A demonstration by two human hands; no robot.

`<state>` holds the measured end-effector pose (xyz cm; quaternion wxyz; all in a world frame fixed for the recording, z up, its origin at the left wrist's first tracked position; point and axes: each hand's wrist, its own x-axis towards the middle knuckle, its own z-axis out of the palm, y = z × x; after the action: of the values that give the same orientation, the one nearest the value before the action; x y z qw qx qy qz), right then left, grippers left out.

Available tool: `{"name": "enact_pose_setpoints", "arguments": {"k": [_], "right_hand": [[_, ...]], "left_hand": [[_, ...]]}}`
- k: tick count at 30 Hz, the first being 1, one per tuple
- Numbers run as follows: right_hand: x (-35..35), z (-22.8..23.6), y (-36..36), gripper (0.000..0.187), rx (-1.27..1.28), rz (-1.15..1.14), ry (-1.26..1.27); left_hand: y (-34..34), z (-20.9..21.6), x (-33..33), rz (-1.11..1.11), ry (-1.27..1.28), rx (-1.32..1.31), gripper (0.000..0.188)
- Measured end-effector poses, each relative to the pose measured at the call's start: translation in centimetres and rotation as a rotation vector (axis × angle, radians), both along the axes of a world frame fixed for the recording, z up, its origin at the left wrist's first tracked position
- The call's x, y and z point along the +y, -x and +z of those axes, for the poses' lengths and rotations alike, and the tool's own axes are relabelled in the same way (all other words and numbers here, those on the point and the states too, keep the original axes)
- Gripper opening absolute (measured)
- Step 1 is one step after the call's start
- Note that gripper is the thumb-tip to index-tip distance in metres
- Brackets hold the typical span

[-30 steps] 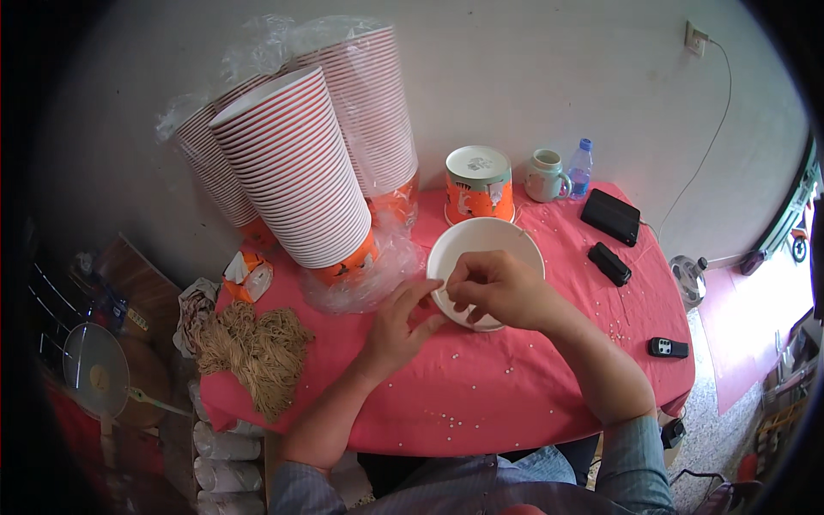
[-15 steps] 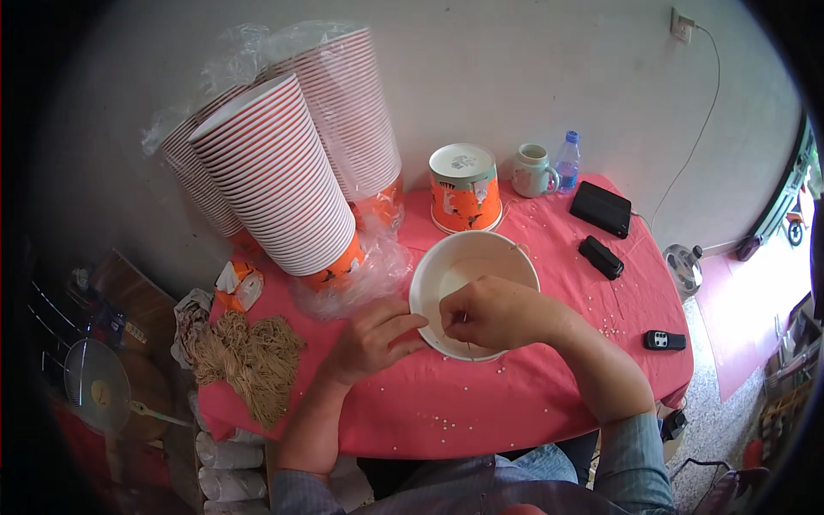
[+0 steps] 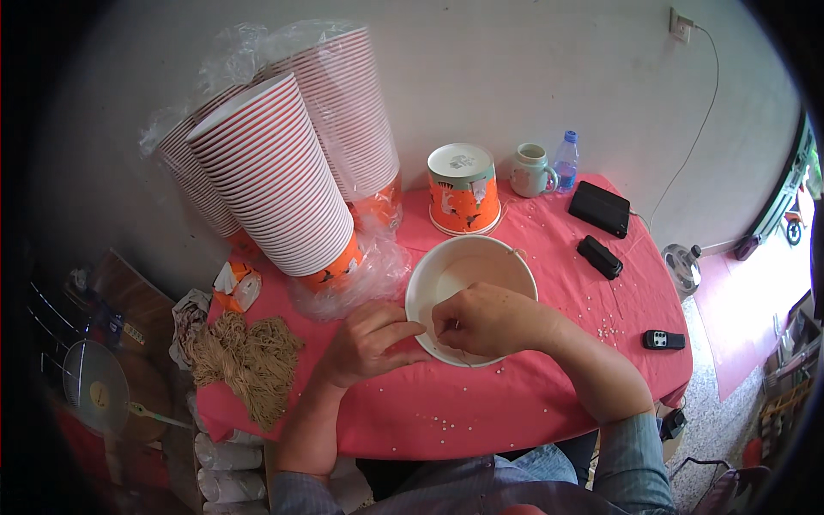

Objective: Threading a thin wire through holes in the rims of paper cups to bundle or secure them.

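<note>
The white paper bucket (image 3: 470, 296) lies tipped with its open mouth toward the person, near the middle of the surface (image 3: 549, 403), which is covered in a pink cloth. Both hands meet at its near rim. The right hand (image 3: 489, 319) is curled over the rim with the fingertips pinched narrow on something thin, seemingly a piece of twine at the rim, though the strand is too fine to make out. The left hand (image 3: 369, 342) is loosely closed, with its fingers against the outside of the rim, steadying it.

As a judgement, the paper wall is the weak point: too hard a pinch or pull could crease or tear the rim. Since the bucket rests on its rounded side, a tug could also roll it out from under the left hand.

Small white beads (image 3: 601, 326) lie scattered on the cloth around the bucket and toward the front edge, so a sweep of a forearm could send them to the floor. Just left of the bucket, tall stacks of nested red-striped buckets (image 3: 275, 189) lean in loose clear plastic, where a bump from the left elbow might topple them. Behind stand an upturned orange printed bucket (image 3: 464, 190), a mug (image 3: 532, 170) and a small water bottle (image 3: 564, 161), well clear of the hands. A bundle of tan twine (image 3: 245, 360) hangs at the left edge and could slip off.
</note>
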<state>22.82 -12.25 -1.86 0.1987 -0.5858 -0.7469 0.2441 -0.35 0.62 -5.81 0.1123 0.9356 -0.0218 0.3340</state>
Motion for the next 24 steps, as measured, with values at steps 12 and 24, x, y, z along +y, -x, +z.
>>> {"name": "enact_pose_setpoints", "arguments": {"k": [12, 24], "right_hand": [[0.1, -0.5, 0.4, 0.013, -0.015, 0.025, 0.013], [1.4, -0.5, -2.5, 0.015, 0.009, -0.061, -0.052]], "left_hand": [[-0.2, -0.4, 0.2, -0.003, 0.063, 0.016, 0.044], [-2.6, -3.6, -2.9, 0.206, 0.601, -0.027, 0.051]]}}
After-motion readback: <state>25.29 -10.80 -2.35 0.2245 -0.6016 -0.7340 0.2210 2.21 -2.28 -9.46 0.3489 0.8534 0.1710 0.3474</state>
